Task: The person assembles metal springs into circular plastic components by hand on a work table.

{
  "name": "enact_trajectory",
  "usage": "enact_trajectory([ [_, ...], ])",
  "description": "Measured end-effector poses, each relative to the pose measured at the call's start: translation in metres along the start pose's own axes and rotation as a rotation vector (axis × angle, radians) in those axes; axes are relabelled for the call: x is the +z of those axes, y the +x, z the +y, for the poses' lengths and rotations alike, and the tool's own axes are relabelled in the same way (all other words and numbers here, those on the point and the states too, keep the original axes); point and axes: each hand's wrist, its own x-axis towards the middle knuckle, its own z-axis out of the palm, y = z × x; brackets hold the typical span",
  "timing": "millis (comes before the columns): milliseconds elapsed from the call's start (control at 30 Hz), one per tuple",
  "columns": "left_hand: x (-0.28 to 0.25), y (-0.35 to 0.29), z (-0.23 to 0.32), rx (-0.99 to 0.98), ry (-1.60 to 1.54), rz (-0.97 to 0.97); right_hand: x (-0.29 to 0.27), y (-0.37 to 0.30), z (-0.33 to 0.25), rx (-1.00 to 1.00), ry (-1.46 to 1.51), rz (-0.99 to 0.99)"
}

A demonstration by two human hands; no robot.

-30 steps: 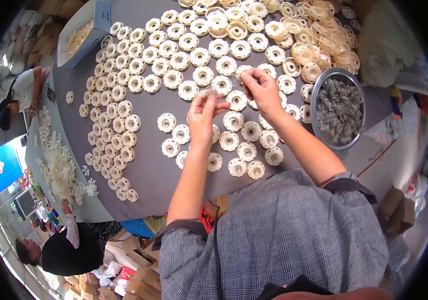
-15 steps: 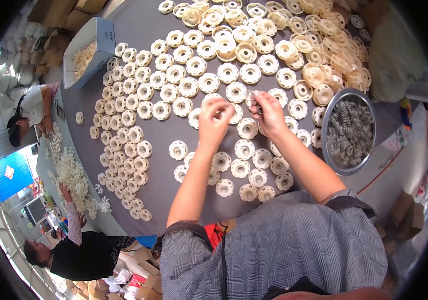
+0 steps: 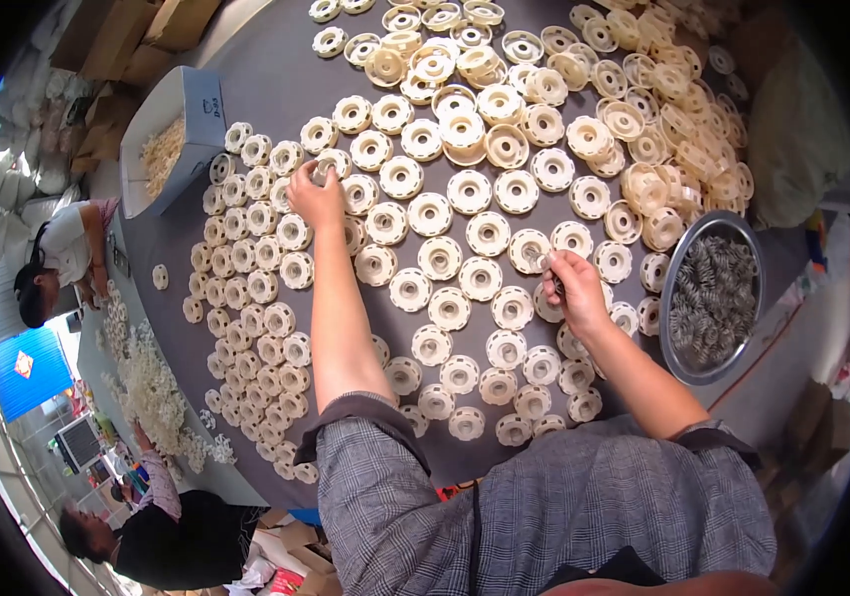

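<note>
Rows of cream plastic wheel-shaped parts with notched rims lie on the grey table. Small coil springs sit in the centres of several of them, as in one wheel part left of the middle. My left hand reaches far left, its fingers curled down at the rim of a wheel part; whatever lies between the fingertips is too small to make out. Closer to me, my right hand is closed, thumb and forefinger pinched above the wheel parts, with dark metal springs partly showing in it.
A metal bowl full of springs stands at the right. Cream parts are heaped at the far right. At the left is an open box of small pale pieces. Two people sit at another table beyond it.
My left hand has moved from the middle to the far left, over another wheel part. My right hand is now lower in the picture and still closed. The view has shifted slightly.
</note>
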Motion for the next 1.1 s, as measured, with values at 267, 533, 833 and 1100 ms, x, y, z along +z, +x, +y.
enact_trajectory([
  [267, -0.020, -0.026, 0.064, -0.144, -0.722, -0.175, 0.031, 0.027, -0.014, -0.132, -0.123, -0.025],
  [533, -0.079, -0.107, 0.143, 0.013, -1.021, -0.850, 0.059, 0.043, -0.015, -0.269, -0.233, -0.199],
  [833, -0.021, -0.032, 0.078, -0.057, -0.695, -0.251, 0.037, 0.039, -0.010, -0.046, -0.017, -0.087],
  [1100, 0.018, -0.001, 0.050, 0.135, -0.140, -0.257, 0.026, 0.040, -0.014, 0.136, 0.332, -0.140],
])
